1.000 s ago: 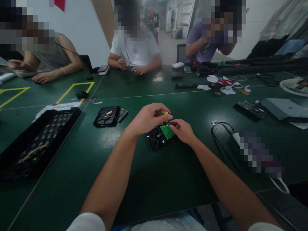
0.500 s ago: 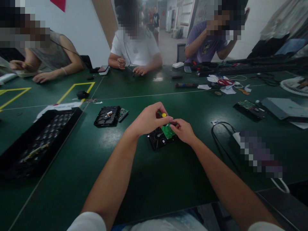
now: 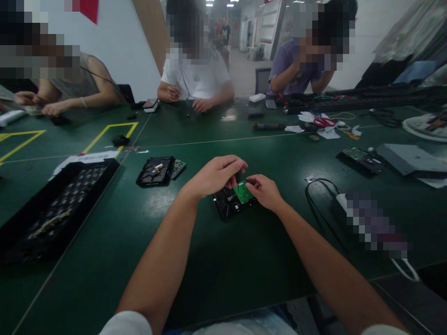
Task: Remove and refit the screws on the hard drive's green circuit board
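A black hard drive [image 3: 228,204] with a green circuit board [image 3: 245,194] lies on the table in front of me. My left hand [image 3: 225,172] is closed round a small screwdriver [image 3: 238,182], held upright over the board. Its thin dark shaft points down at the green surface, while the fingers cover most of the handle. At the drive's right side, my right hand [image 3: 264,190] has its thumb and fingers curled against the board's edge, gripping the drive there. The fingertips partly hide that corner.
Left of me are a long black tray [image 3: 59,209] and another opened drive [image 3: 155,171] beside a loose circuit board [image 3: 179,168]. To the right lie a cable [image 3: 309,197], a further drive [image 3: 361,160] and a grey box [image 3: 408,160]. Several people sit across the table.
My left hand has shifted its fingers over the screwdriver, and the yellow handle top is now covered. My right hand stays at the drive. Across the table, a person in purple has lowered their hands.
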A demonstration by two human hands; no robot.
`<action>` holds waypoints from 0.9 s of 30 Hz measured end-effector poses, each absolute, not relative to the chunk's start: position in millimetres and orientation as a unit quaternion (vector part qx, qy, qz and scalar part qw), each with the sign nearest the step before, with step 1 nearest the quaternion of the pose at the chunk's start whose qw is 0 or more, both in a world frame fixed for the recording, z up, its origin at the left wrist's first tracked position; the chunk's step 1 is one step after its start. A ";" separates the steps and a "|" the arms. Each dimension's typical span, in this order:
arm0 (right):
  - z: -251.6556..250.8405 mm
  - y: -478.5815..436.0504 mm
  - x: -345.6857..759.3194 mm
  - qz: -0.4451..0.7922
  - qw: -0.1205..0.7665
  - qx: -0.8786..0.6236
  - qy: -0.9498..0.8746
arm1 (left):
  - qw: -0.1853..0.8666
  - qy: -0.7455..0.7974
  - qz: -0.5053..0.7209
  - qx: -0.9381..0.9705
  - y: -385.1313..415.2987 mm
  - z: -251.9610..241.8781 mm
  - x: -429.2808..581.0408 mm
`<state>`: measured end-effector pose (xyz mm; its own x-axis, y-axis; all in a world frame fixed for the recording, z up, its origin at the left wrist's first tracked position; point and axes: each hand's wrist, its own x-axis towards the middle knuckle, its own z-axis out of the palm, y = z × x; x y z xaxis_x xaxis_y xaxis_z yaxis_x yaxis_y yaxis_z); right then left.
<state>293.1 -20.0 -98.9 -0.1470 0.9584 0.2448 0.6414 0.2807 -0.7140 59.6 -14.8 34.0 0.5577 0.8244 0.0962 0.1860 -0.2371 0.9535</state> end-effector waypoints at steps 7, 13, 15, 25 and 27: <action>-99.0 -19.9 293.0 0.225 0.344 -0.561 -0.718 | 0.477 0.341 0.327 0.741 -14.1 36.8 54.9; -98.2 -19.9 293.5 0.225 0.344 -0.555 -0.723 | 0.433 0.386 0.322 0.748 -15.2 37.1 54.3; -98.1 -20.0 293.6 0.222 0.342 -0.556 -0.724 | 0.428 0.411 0.332 0.734 -15.0 34.6 55.6; -96.1 -19.3 292.0 0.224 0.340 -0.558 -0.723 | 0.455 0.339 0.308 0.764 -17.4 35.6 63.3; -95.6 -19.8 291.7 0.228 0.342 -0.558 -0.720 | 0.451 0.346 0.308 0.763 -15.9 35.1 62.7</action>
<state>291.7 -19.8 -95.6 -0.1425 0.9608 0.2378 0.6483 0.2721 -0.7111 62.7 -15.9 35.1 0.5711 0.8054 0.1584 0.2495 -0.3541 0.9013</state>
